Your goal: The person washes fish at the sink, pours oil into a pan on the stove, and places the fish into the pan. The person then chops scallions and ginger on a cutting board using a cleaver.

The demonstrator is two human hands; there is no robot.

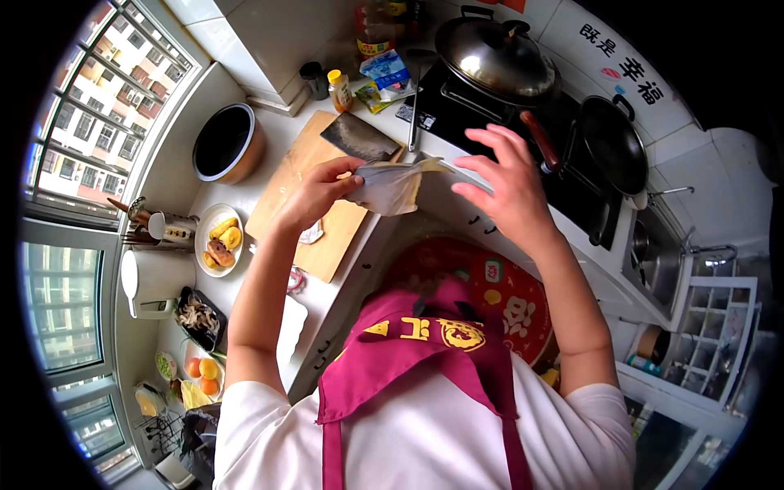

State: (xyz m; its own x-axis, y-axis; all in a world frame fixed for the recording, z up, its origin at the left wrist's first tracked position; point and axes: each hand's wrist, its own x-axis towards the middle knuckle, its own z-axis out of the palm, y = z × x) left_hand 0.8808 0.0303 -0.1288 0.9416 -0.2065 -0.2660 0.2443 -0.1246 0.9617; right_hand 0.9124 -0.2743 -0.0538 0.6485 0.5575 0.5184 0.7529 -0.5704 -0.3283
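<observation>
Above the front edge of the counter, my left hand (320, 193) pinches a thin, pale grey piece (390, 188) that looks partly see-through. It has yellowish edges and a narrow flared end pointing right; whether it is a plastic bag or a flat fish I cannot tell. My right hand (508, 189) is raised to the right of it, fingers spread, apart from it and holding nothing. Behind the left hand a cleaver (359, 137) with a dark blade lies on the wooden cutting board (282, 175). A small white scrap (311, 233) sits on the board near my left wrist.
A dark-lined pot (229, 140) and a plate of yellow and brown food (219, 237) stand left of the board. Bottles (339, 91) and packets line the back. On the right are a lidded wok (498, 61), a frying pan (612, 143) and a sink (653, 253).
</observation>
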